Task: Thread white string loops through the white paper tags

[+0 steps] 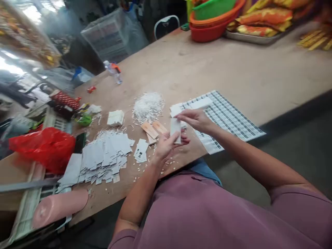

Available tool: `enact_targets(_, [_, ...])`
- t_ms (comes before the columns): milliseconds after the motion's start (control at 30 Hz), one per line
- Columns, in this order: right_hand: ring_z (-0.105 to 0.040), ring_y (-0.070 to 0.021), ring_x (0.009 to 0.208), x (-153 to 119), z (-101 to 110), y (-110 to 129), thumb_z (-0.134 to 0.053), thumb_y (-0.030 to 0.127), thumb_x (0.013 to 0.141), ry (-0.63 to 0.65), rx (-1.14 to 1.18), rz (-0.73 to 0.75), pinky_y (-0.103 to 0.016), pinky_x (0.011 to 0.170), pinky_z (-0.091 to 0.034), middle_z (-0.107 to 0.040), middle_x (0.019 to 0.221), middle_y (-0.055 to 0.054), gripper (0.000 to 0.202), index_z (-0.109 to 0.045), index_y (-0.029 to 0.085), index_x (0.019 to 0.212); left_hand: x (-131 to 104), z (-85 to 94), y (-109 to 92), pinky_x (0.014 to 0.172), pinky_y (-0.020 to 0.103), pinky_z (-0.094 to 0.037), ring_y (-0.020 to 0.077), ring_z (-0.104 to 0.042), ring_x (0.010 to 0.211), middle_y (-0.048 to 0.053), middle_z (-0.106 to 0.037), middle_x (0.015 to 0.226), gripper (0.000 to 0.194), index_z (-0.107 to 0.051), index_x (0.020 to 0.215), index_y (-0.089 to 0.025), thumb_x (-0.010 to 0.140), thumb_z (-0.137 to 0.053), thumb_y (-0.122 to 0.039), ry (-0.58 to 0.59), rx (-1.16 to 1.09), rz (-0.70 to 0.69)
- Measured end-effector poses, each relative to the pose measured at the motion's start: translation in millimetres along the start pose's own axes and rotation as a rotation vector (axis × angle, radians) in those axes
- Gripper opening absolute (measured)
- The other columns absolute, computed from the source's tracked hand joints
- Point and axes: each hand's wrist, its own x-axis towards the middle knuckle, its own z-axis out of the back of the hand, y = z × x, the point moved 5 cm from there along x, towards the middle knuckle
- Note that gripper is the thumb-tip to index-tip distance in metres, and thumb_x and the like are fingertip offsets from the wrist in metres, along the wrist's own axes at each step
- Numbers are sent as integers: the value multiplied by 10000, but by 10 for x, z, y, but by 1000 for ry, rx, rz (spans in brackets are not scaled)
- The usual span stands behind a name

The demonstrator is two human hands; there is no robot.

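I have the white card (175,127) in both hands, just above the near edge of the table (166,69), between the orange-printed cards (149,130) and the patterned sheet (233,117). My left hand (164,147) is closed on its lower part, thumb across the front and fingers behind; my right hand (198,121) has thumb and forefinger together at the top end. The blur hides whether this is one layer or a few pressed together. I judge it very light, thin and a bit stiff, smooth enough to slide if I pinch loosely, and easy to crease if I squeeze the middle. I'd take it by the long sides low down, with a fingertip grip on the top end, keeping it flat. The heap of paper strips (148,105) lies beyond, toward the table's far edge.
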Motion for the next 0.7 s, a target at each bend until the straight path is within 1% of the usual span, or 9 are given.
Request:
enact_targets(67, [-640, -272, 1032, -407, 257, -48, -646, 588, 874, -20, -245, 110, -496, 938, -511, -713, 1149, -108, 432, -742, 259, 1138, -64, 15, 114, 821, 366, -568, 164, -701, 712, 25, -696, 757, 383, -708, 989, -118, 718, -853, -346, -64, -76, 21])
enact_targets(100, [-594, -314, 1140, -652, 339, -99, -731, 589, 810, 30, -398, 144, -548, 999, -469, -683, 1237, -120, 518, -706, 282, 1227, -114, 33, 174, 837, 358, -567, 152, -697, 717, 11, -686, 753, 374, -703, 1003, -120, 716, -854, -308, -88, -96, 50])
enact_targets(167, [-501, -410, 1274, -1140, 435, -273, -840, 524, 718, 114, -667, 106, -668, 1016, -398, -601, 1387, -163, 725, -611, 292, 1366, -203, 43, 305, 849, 337, -564, 130, -682, 709, -12, -660, 737, 383, -698, 1022, -130, 698, -861, -254, -110, -121, 136])
enact_targets(233, [-506, -417, 1285, -1520, 444, -431, -771, 350, 821, 102, -800, 73, -718, 1011, -365, -613, 1376, -170, 532, -627, 288, 1330, -234, -13, 446, 805, 293, -562, 90, -628, 638, -44, -600, 677, 417, -702, 1044, -135, 680, -873, -247, -110, -142, 216])
enact_targets(300, [-612, -335, 1133, -1719, 399, -514, -627, 240, 917, 16, -785, 107, -692, 1033, -367, -726, 1139, -107, 251, -713, 302, 1145, -182, -124, 594, 690, 231, -539, 43, -512, 533, -80, -500, 601, 437, -711, 1029, -122, 660, -892, -269, -124, -153, 276])
enact_targets(367, [-647, -274, 1005, -1758, 368, -534, -544, 221, 953, -87, -730, 137, -649, 1066, -370, -751, 972, -61, 224, -741, 308, 1010, -58, -244, 725, 548, 185, -463, 10, -372, 461, -106, -418, 560, 416, -705, 926, -112, 613, -922, -277, -168, -142, 313])
enact_targets(433, [-645, -258, 973, -1702, 362, -498, -534, 248, 959, -147, -693, 147, -624, 1087, -370, -752, 943, -50, 222, -748, 306, 970, 104, -350, 802, 460, 170, -368, -7, -299, 439, -103, -437, 566, 407, -669, 823, -118, 558, -944, -258, -207, -115, 307])
enact_targets(567, [-626, -250, 921, -1513, 330, -339, -578, 321, 961, -102, -555, 223, -514, 942, -490, -747, 919, -63, 187, -755, 276, 924, 371, -454, 807, 420, 172, -280, -7, -296, 424, -89, -490, 544, 405, -657, 797, -112, 516, -927, -220, -255, -40, 212])
enact_targets(700, [-607, -255, 914, -1260, 334, -307, -547, 300, 985, -258, -514, 190, -427, 821, -523, -733, 965, -115, 238, -768, 211, 987, 458, -472, 786, 421, 182, -263, 5, -339, 417, -83, -515, 536, 403, -668, 806, -117, 514, -912, -250, -292, 16, 111])
